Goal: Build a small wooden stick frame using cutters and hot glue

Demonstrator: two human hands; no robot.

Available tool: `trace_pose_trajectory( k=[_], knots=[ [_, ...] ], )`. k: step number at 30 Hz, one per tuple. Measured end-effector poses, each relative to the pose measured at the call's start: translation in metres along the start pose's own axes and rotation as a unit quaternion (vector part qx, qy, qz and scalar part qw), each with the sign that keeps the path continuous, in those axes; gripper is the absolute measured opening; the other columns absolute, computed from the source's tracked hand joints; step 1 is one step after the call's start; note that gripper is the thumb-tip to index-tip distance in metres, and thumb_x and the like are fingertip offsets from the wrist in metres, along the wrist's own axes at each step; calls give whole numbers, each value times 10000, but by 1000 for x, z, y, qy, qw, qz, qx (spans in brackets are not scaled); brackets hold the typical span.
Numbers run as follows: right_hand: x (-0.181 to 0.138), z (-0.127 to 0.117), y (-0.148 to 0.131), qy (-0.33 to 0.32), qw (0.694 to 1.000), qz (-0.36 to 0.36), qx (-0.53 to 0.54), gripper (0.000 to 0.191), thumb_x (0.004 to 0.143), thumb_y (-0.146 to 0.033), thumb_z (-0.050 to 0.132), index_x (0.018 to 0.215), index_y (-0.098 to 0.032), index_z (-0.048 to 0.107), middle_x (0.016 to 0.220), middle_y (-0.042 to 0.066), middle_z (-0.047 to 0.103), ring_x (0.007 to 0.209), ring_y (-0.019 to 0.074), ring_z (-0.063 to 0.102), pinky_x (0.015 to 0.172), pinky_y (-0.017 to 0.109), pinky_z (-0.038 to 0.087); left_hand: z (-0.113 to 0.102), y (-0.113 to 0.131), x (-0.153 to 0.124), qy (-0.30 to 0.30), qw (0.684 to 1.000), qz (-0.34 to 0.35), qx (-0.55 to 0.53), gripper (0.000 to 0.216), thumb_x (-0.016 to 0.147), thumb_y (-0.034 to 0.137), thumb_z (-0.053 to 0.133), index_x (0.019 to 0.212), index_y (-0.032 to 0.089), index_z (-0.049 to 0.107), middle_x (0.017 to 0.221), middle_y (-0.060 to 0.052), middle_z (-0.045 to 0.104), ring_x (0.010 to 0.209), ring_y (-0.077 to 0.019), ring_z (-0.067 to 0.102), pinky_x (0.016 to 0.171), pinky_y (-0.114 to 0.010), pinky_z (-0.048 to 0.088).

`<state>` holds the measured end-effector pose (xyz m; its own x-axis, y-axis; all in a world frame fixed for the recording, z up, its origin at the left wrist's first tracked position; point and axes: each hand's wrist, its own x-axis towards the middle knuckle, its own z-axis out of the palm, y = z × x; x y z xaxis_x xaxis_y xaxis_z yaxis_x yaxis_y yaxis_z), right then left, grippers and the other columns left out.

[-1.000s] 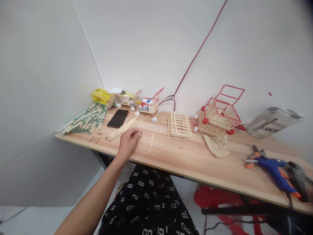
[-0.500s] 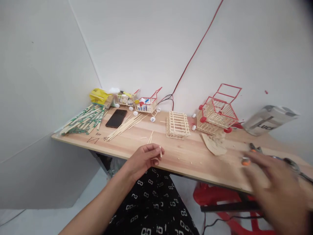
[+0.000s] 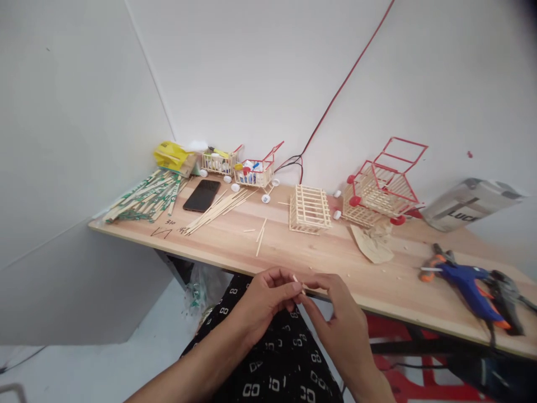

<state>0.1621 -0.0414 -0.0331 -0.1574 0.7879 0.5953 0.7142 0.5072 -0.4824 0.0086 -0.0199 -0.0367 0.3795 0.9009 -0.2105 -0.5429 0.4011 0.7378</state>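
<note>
My left hand (image 3: 264, 299) and my right hand (image 3: 335, 319) meet over my lap, just in front of the table's near edge. Both pinch a short wooden stick (image 3: 296, 279) between their fingertips. Beyond them on the wooden table (image 3: 335, 263) lie loose thin sticks (image 3: 260, 237) and a bare stick-built basket (image 3: 309, 209). A red-trimmed stick shopping cart (image 3: 384, 184) stands at the back right.
A bundle of long sticks (image 3: 218, 210), a black phone (image 3: 202, 195), green-printed chopstick packets (image 3: 145, 196) and two small filled carts (image 3: 239, 168) sit at the left. A blue glue gun (image 3: 472, 282) with pliers lies at the right. A red cable runs up the wall.
My left hand picked a short stick off the table and drew it back toward my lap. My right hand swept in from the right and joined it on the stick.
</note>
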Motion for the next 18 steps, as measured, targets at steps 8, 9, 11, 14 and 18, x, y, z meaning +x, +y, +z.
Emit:
trace_pose_trajectory(
  k=[8,9,11,14,18],
  knots=[
    [-7,6,-4,17,999,25,23,27,900,-229,568,909,-230,593,840,5,637,814,162,586,742,307,454,-1,4,-5,8,992,58,112,238,720,340,734,735,120,644,628,-10,608,565,-93,504,576,-212,386],
    [-7,6,-3,21,999,28,23,23,898,-231,572,905,-228,594,838,3,636,810,160,585,735,303,453,-1,5,-6,8,989,66,131,245,737,356,717,740,119,656,629,-11,609,564,-93,503,580,-212,386],
    [-8,5,-2,24,999,31,19,22,896,-236,576,897,-226,596,831,0,632,802,157,580,724,295,450,-2,7,-7,9,983,82,164,260,762,374,688,744,116,676,621,-10,605,566,-94,501,589,-213,386],
    [-8,3,-1,20,999,35,13,29,898,-232,568,891,-224,595,830,-2,631,804,157,574,725,290,443,-4,8,-7,27,979,80,186,252,745,366,702,760,115,689,617,-5,605,568,-95,497,588,-213,385],
    [-9,2,0,2,998,60,26,38,902,-240,558,882,-230,588,831,-10,630,791,152,574,712,276,439,-8,8,-4,35,980,63,188,220,695,319,746,742,123,661,639,5,614,566,-86,494,580,-205,384]
  ],
)
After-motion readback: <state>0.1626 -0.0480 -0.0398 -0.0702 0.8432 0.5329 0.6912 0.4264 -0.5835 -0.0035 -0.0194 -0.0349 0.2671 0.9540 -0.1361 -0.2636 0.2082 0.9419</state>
